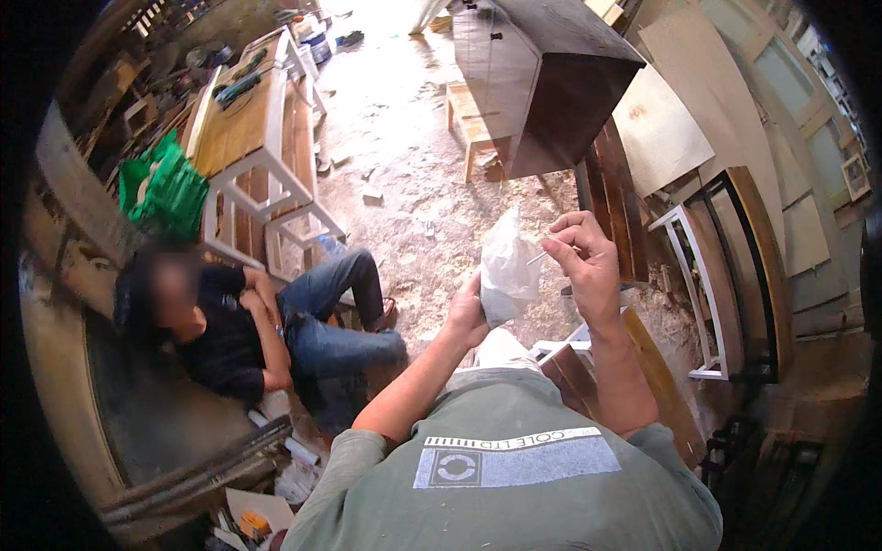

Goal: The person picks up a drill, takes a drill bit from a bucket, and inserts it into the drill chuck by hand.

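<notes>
A crumpled whitish plastic bag [507, 264] is upright in front of my chest, its lower part looking greyish and filled. My left hand [468, 314] is closed around the bag's lower left side. Just right of the bag, my right hand [585, 259] pinches a thin, pale, stick-like piece [537, 259] between thumb and fingers. The piece points toward the bag's right side; whether it touches the plastic I cannot tell. What the bag contains is hidden.
A person [230, 317] in dark clothes sits close on my left. Behind them stand a wood-topped white bench [241, 129] and a green bag [163, 188]. Ahead are a dark cabinet [574, 101] and a small wooden stool [478, 124]. White-edged frames [700, 294] lean at right.
</notes>
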Demonstrator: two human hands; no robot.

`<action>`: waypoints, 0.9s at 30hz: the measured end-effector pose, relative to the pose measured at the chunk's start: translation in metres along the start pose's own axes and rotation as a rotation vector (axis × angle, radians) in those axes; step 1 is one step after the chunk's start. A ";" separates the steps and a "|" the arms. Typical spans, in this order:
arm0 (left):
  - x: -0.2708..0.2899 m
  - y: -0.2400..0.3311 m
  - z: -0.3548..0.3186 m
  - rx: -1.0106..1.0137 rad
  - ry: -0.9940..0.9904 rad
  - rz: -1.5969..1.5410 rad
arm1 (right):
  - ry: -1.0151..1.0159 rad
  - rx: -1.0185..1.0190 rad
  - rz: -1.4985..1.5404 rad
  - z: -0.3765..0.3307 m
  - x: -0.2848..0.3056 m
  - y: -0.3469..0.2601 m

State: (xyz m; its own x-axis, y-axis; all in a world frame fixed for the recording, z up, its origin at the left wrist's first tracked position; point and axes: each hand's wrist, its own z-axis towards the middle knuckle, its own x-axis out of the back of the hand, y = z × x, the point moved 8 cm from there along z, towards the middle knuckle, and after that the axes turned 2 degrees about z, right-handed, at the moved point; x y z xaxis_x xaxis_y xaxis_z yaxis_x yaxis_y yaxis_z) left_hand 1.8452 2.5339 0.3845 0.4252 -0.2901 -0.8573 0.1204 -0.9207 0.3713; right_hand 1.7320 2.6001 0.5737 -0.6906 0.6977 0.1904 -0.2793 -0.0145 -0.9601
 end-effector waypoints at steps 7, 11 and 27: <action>-0.004 0.076 0.129 -0.028 -0.083 0.027 | -0.021 0.298 -0.220 0.122 -0.004 0.008; 0.004 0.127 0.193 -0.117 -0.066 0.015 | -0.172 0.471 -0.365 0.198 -0.041 0.004; 0.079 0.428 0.402 -0.273 0.066 -0.165 | -0.113 0.417 -0.309 0.574 -0.168 0.113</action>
State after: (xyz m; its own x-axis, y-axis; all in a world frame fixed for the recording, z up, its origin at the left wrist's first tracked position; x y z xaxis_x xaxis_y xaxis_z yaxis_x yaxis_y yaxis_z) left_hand 1.5695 2.0123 0.3325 0.4359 -0.1171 -0.8923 0.4248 -0.8473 0.3187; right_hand 1.4331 2.0701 0.5512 -0.5952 0.6333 0.4947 -0.7071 -0.1202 -0.6968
